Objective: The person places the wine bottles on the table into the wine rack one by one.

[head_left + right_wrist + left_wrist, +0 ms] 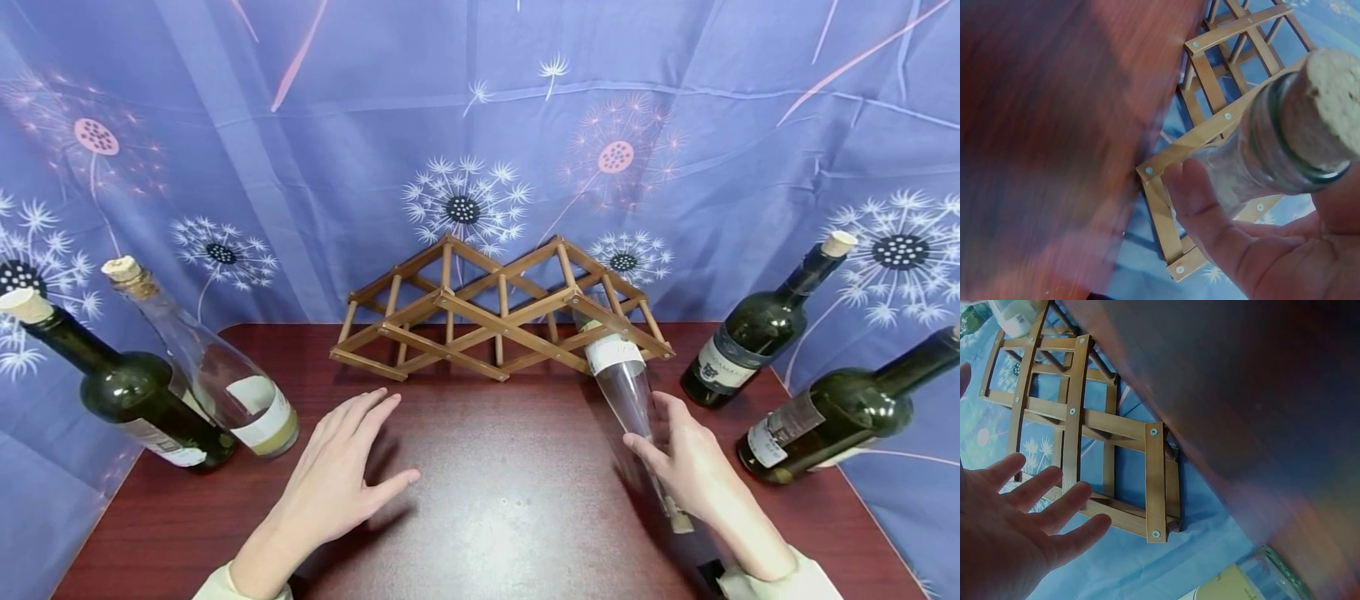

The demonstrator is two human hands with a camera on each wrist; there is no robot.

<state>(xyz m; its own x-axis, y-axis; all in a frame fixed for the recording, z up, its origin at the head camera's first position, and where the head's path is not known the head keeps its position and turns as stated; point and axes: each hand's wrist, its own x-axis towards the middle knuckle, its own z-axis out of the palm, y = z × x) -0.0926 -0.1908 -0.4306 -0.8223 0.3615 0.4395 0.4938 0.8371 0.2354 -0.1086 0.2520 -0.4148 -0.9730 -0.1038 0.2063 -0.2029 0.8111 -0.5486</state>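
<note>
Head view: right hand (693, 467) grips clear bottle (627, 393), probably slick, fragile glass, best held by neck (1257, 147); left hand (333, 471) spread.

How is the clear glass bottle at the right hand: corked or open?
Corked: a tan cork cylinder plugs the clear glass bottle at its mouth.

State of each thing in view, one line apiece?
Wooden rack: expanded, standing
Held clear bottle: corked, base end inside rack
Left clear bottle: corked, standing
Left dark bottle: corked, standing
Rear right dark bottle: corked, standing
Front right dark bottle: standing, top cropped
Left hand: empty, fingers extended
Right hand: fingers round bottle's neck
</note>
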